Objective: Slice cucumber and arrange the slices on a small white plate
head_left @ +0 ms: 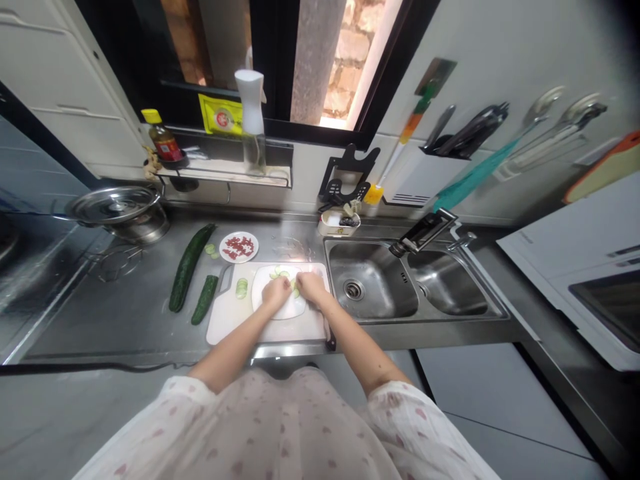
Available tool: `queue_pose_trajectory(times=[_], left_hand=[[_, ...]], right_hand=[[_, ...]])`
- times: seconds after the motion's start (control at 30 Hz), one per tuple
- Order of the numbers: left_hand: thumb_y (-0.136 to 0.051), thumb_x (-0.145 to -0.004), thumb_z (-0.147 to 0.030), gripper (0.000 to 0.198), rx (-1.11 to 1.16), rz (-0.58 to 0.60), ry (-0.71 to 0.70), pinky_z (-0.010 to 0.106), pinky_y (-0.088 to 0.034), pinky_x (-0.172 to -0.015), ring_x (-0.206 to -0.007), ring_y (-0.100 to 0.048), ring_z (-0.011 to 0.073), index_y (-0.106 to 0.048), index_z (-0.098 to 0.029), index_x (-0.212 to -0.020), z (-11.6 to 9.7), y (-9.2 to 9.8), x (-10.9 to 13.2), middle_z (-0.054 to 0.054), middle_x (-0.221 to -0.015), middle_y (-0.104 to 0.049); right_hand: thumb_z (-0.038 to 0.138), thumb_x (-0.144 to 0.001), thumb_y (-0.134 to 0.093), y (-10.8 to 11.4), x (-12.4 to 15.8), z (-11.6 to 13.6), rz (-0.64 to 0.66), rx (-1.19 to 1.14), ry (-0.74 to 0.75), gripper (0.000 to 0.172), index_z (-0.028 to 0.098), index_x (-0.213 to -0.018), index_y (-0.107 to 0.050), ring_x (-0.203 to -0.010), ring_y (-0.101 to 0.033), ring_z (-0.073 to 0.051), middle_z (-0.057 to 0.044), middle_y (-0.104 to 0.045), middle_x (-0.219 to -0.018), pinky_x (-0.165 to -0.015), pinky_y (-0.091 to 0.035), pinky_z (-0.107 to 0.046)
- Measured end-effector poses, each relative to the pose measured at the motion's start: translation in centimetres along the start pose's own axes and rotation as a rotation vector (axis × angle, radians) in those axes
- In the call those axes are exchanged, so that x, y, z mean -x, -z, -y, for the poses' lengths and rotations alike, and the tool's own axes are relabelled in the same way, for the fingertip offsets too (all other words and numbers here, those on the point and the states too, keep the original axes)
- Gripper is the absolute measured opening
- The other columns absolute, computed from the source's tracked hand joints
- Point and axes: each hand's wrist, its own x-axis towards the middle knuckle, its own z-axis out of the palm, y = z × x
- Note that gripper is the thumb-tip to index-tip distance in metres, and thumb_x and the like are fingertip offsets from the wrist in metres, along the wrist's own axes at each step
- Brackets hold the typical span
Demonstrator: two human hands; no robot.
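Note:
Over a white plate [295, 313], my left hand [277, 293] and my right hand [311, 287] come close together, fingers closed. Pale green cucumber slices [295, 291] show between their fingertips; how the slices are shared between the hands is hard to see. More slices lie along the plate's far side. Under the plate is a white cutting board [225, 327], with a short stack of cucumber slices [241, 288] on its left part. A knife [330, 337] rests at the board's right edge, partly hidden by my right forearm.
Left of the board lie a whole cucumber [191, 267] and a cut cucumber piece [205, 300]. Behind stands a small plate of chopped red pieces [239, 247]. A double sink [373, 280] is to the right, a lidded steel pot [120, 210] at the far left.

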Motion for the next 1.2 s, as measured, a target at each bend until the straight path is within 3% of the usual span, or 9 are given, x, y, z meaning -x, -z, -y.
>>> queue_pose_trajectory(times=[0.3,0.57,0.8,1.0,1.2], left_hand=[[-0.052,-0.085,-0.03,0.018,-0.083,0.012,-0.047,0.028,-0.043,-0.074,-0.087,-0.062,0.0207,-0.067,-0.021,-0.088,0.1,-0.2,0.0,0.008,-0.091,-0.068],[-0.051,-0.088,-0.025,0.021,-0.151,-0.089,-0.211,0.032,-0.043,-0.089,-0.108,-0.05,0.0231,-0.067,-0.023,-0.101,0.3,-0.4,1.0,0.008,-0.112,-0.06],[-0.049,-0.088,-0.019,0.034,-0.235,-0.006,-0.332,0.031,-0.044,-0.089,-0.108,-0.047,0.023,-0.064,-0.027,-0.118,0.0,-0.2,2.3,0.008,-0.108,-0.058],[-0.047,-0.089,-0.02,0.033,-0.269,0.006,-0.338,0.03,-0.044,-0.085,-0.108,-0.047,0.0234,-0.067,-0.027,-0.113,0.0,-0.3,2.3,0.008,-0.107,-0.058],[-0.046,-0.089,-0.02,0.032,-0.254,0.012,-0.339,0.032,-0.044,-0.087,-0.109,-0.048,0.0237,-0.069,-0.026,-0.11,0.3,-0.4,2.3,0.009,-0.108,-0.058]], right_hand=[[0.022,-0.092,-0.043,-0.4,0.0,0.1,-0.017,0.058,0.031,0.027,0.013,-0.107,-0.064,-0.099,-0.059,-0.023,-0.016,-0.067,-0.107,-0.082,-0.039,-0.03],[0.023,-0.093,-0.044,-0.5,0.1,0.2,-0.039,0.102,0.049,0.026,0.013,-0.109,-0.062,-0.103,-0.055,-0.024,-0.017,-0.064,-0.109,-0.085,-0.039,-0.032],[0.025,-0.093,-0.045,-0.7,0.1,0.0,-0.055,0.124,0.053,0.026,0.013,-0.11,-0.061,-0.104,-0.052,-0.024,-0.017,-0.061,-0.112,-0.087,-0.038,-0.034],[0.026,-0.094,-0.045,-0.6,0.4,-0.1,-0.067,0.055,0.014,0.025,0.014,-0.108,-0.062,-0.103,-0.053,-0.022,-0.015,-0.062,-0.111,-0.086,-0.037,-0.03],[0.025,-0.096,-0.038,0.0,1.8,-1.0,-0.224,-0.133,-0.124,0.027,0.017,-0.105,-0.062,-0.097,-0.055,-0.019,-0.01,-0.064,-0.105,-0.076,-0.036,-0.026]])
